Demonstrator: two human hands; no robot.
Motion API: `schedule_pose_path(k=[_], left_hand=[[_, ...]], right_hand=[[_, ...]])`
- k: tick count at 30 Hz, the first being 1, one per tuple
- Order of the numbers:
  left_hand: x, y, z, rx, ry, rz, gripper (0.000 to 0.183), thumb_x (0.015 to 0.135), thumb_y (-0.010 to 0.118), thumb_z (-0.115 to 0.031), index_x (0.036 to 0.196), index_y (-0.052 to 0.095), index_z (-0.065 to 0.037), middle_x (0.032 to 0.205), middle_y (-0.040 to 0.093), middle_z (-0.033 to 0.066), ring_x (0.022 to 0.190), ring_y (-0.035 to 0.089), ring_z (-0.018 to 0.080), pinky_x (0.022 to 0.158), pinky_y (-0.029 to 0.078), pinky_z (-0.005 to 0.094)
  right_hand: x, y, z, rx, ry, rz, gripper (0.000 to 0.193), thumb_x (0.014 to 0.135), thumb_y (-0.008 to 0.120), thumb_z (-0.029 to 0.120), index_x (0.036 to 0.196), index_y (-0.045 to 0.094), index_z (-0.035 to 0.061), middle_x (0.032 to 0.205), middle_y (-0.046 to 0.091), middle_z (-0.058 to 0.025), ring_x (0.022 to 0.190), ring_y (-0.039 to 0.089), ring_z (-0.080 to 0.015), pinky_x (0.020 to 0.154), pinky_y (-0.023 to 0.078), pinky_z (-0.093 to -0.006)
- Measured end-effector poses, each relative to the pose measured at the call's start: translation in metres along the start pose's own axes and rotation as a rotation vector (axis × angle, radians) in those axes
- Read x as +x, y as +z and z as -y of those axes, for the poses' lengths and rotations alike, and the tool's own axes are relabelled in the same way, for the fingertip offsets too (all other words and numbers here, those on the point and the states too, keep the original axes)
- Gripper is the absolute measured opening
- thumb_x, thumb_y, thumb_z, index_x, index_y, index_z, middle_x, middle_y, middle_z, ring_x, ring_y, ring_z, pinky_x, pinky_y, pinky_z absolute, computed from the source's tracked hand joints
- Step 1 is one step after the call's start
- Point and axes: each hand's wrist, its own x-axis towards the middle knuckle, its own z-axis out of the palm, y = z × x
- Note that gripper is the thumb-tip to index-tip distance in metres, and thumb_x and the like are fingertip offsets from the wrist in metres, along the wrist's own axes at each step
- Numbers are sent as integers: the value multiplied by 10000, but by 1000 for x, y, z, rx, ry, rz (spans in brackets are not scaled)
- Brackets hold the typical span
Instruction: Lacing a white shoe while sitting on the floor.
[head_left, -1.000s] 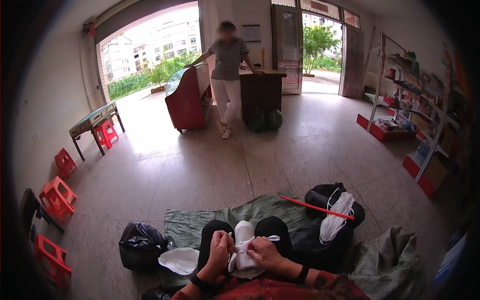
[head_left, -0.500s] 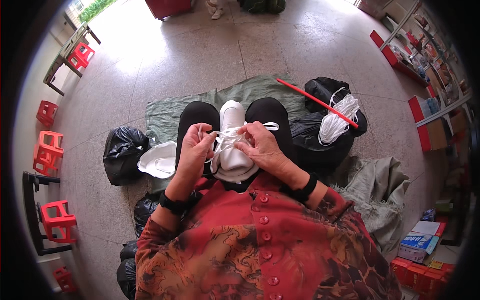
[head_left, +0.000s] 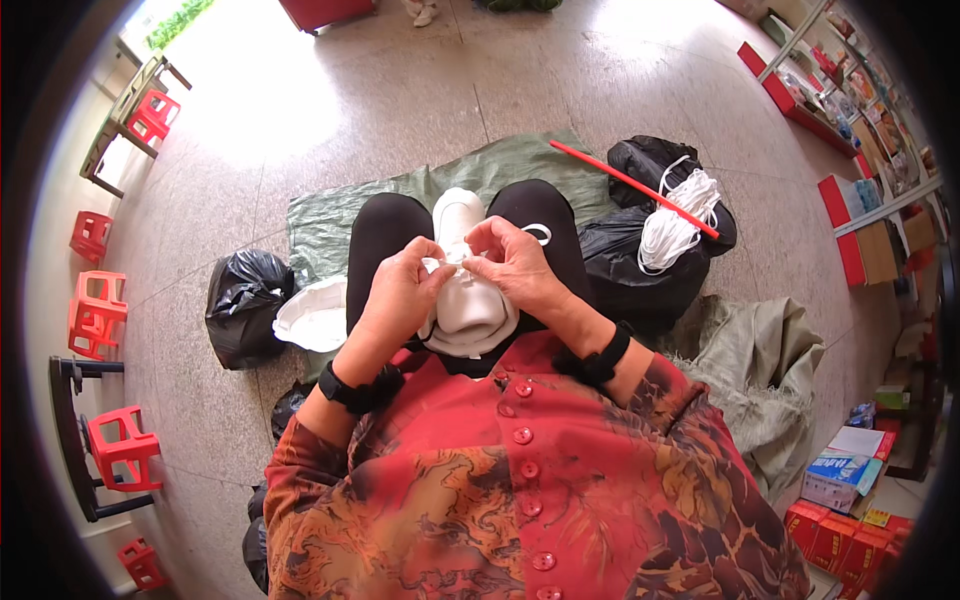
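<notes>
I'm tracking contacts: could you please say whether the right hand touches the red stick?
Apart: the head view shows a black-clad knee between right hand and red stick.

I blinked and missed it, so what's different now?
The view tipped down, and the left hand and right hand came closer together over the white shoe. The shoe stayed between the knees, and the red stick still crosses the white cord.

Hands [head_left: 403,283]: there were two
Black wristbands [head_left: 607,355]: two
White lace-up shoe [head_left: 468,302]: at least one
Red plastic stools [head_left: 128,448]: at least five stood
Red rod [head_left: 634,189]: one lay
White cord bundle [head_left: 665,240]: one
</notes>
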Motion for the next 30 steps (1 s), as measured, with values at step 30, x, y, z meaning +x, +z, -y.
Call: schedule_pose_path(k=[30], left_hand=[[40, -7, 9, -324, -139, 298, 136, 767, 735, -55, 859, 665, 16, 767, 644, 21, 680, 580, 82, 619, 483, 236]], right_hand=[[-111, -206, -78, -620, 430, -267, 116, 812, 657, 165, 835, 670, 52, 688, 617, -66, 577, 600, -198, 563, 498, -330]])
